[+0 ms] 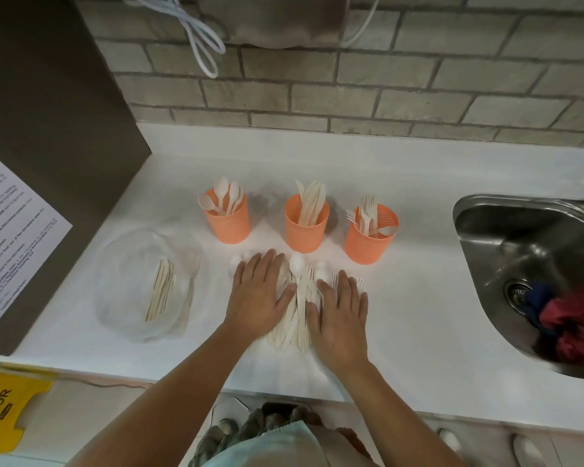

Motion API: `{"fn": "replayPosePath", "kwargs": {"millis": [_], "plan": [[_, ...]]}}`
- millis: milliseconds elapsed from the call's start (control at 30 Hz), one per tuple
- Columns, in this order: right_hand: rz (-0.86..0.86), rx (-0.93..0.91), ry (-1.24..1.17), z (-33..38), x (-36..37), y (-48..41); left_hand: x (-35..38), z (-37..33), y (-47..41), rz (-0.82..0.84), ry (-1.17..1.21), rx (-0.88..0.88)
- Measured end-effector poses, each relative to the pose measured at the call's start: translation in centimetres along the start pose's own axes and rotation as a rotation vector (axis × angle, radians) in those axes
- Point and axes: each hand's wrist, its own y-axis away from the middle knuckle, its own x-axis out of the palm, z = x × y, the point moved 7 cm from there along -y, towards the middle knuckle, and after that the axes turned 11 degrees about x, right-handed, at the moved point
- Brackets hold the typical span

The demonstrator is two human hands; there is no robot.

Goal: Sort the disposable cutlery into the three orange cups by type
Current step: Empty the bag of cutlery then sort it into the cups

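White countertop [402, 183] against a grey brick wall, with a stainless steel sink [479, 230] well to the right of the right hand. Both hands lie flat on a loose pile of pale disposable cutlery [299, 318] at the counter's near edge. The left hand [258, 294] and right hand [339, 311] have straight, spread fingers, palms down, grasping nothing. The pile shows between the two hands and runs under both palms; spoon bowls and fork tines stick out past the fingertips. Judgement: the flat press serves to spread or steady the mixed heap so that single pieces can be told apart before picking.

Beyond the fingertips, in a row and apart from one another:
- An orange perforated plastic cup of spoons [226, 219] ahead of the left hand.
- A like cup of knives [305, 227] ahead of the gap between the hands.
- A like cup of forks [370, 237] ahead of the right hand.

Each stands within reach and carries one type, handles down. One piece lying across the rim of the cup of forks may be a spoon; not confirmed.

Just left of the left hand, a clear plastic bag [139, 284] holds a few more pale pieces. Sorting is judged part done; pile and bag are not yet sorted.
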Motion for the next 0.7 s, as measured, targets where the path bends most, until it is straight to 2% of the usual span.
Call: {"fn": "replayPosePath", "kwargs": {"millis": [167,300,400,533,633,700], "plan": [[-0.014,-0.018,-0.132,-0.5,-0.7,0.2,-0.8,0.7,-1.7,-0.003,0.001,-0.034],[-0.031,0.005,-0.107,-0.5,-1.0,0.5,-0.1,1.7,-2.5,0.038,0.011,-0.068],[-0.032,0.011,-0.117,-0.4,-1.1,0.6,-0.4,1.4,-2.3,-0.032,-0.01,-0.019],[-0.114,0.058,-0.263,-1.7,-2.5,-0.1,-1.4,1.5,-2.0,-0.132,0.03,-0.03],[-0.038,0.076,-0.292,-2.8,-2.4,-1.7,-0.8,2.8,-1.8,-0.052,0.109,-0.124],[0.018,0.052,-0.213,-2.7,-1.6,-2.3,-0.2,3.3,-1.7,-0.007,0.138,-0.175]]}}
